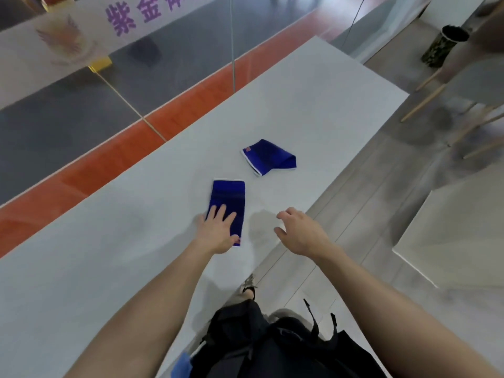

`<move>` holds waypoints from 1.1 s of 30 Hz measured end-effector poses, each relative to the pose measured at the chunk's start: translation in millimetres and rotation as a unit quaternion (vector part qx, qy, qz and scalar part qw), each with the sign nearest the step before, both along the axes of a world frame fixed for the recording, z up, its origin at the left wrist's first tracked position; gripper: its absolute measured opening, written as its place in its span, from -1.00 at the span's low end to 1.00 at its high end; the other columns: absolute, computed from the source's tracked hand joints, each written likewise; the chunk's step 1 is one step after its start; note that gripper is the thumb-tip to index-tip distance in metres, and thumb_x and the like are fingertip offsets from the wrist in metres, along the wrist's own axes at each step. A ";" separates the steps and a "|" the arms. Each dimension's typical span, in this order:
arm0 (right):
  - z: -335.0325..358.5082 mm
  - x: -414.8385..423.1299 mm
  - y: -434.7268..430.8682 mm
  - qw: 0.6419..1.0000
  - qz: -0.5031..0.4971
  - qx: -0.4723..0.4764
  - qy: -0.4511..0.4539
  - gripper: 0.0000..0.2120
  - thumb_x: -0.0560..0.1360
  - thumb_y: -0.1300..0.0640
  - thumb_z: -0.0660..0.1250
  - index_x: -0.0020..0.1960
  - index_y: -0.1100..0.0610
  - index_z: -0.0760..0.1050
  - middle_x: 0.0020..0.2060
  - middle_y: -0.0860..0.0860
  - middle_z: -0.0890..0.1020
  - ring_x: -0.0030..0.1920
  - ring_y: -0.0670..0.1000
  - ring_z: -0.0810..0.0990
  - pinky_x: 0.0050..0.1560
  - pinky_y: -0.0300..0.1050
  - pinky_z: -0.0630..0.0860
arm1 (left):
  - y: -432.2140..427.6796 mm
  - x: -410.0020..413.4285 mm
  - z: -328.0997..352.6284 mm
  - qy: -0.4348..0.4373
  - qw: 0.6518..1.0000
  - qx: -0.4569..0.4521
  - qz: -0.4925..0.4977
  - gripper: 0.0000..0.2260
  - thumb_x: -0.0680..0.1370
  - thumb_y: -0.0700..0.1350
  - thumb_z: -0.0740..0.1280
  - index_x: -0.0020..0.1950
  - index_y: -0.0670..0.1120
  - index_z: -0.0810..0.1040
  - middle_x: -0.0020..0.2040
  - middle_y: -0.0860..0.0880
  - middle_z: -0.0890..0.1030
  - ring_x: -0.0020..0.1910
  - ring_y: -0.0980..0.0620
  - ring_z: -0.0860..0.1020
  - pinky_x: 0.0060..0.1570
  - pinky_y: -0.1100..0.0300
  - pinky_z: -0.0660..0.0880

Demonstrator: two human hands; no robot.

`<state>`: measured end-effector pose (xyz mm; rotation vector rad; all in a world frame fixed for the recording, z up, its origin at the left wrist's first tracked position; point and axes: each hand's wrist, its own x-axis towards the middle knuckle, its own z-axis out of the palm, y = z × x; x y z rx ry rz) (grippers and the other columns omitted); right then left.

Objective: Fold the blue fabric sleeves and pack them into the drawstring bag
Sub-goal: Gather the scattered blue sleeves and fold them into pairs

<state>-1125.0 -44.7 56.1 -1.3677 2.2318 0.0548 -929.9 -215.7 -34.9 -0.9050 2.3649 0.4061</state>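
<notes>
Two blue fabric sleeves with white edging lie on the long white table (300, 105). The near sleeve (230, 199) lies flat and stretched out. My left hand (218, 230) presses flat on its near end, fingers spread. The far sleeve (268, 156) lies bent in an angle, untouched. My right hand (301, 231) hovers to the right of the near sleeve, fingers apart and curled, holding nothing. A black bag with straps (272, 342) hangs at my waist below the table edge; I cannot tell whether it is the drawstring bag.
A glass wall with purple lettering runs along the table's far left side. A chair with wooden legs (447, 105) and a camouflage-patterned bin (441, 46) stand on the tiled floor to the right. Another white table's corner (450, 233) sits at right.
</notes>
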 end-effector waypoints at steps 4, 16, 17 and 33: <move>-10.8 -34.5 -46.2 0.999 0.004 0.000 0.043 -0.63 0.72 -0.06 0.25 0.39 0.16 0.54 0.23 0.08 0.61 0.22 0.16 0.60 0.20 0.12 0.60 | -52.0 -23.2 7.5 0.006 1.000 -0.014 0.012 -0.38 0.68 0.25 0.22 0.71 0.07 0.27 0.80 -0.03 0.11 0.77 -0.11 0.06 0.65 -0.22 0.11; -69.1 -106.9 -167.7 0.980 0.161 -0.021 0.116 -0.52 0.49 -0.06 0.51 0.32 0.11 0.52 0.18 0.08 0.61 0.23 0.19 0.57 0.35 0.19 0.47 | -29.7 -45.2 9.1 0.045 0.983 -0.018 0.178 -0.43 0.70 0.06 0.27 0.71 -0.03 0.30 0.70 -0.06 0.34 0.75 -0.09 0.17 0.74 -0.20 0.01; -76.4 -113.4 -168.3 0.977 0.174 -0.014 0.122 -0.54 0.49 -0.04 0.51 0.32 0.10 0.53 0.17 0.09 0.61 0.20 0.19 0.58 0.36 0.22 0.46 | -20.5 -50.4 12.7 0.062 0.979 -0.025 0.193 -0.47 0.70 0.04 0.27 0.68 -0.04 0.37 0.66 -0.06 0.39 0.72 -0.09 0.23 0.74 -0.15 0.03; -29.5 -229.6 -207.3 0.938 0.238 -0.064 -0.244 -0.91 0.74 0.09 0.26 0.16 0.03 0.54 -0.10 0.00 0.68 -0.10 0.15 0.62 -0.11 0.01 0.46 | -25.8 -188.6 47.0 0.258 0.865 -0.040 0.429 -0.50 0.53 0.02 0.60 0.45 0.09 0.59 0.52 0.00 0.52 0.55 -0.13 0.41 0.56 -0.04 0.31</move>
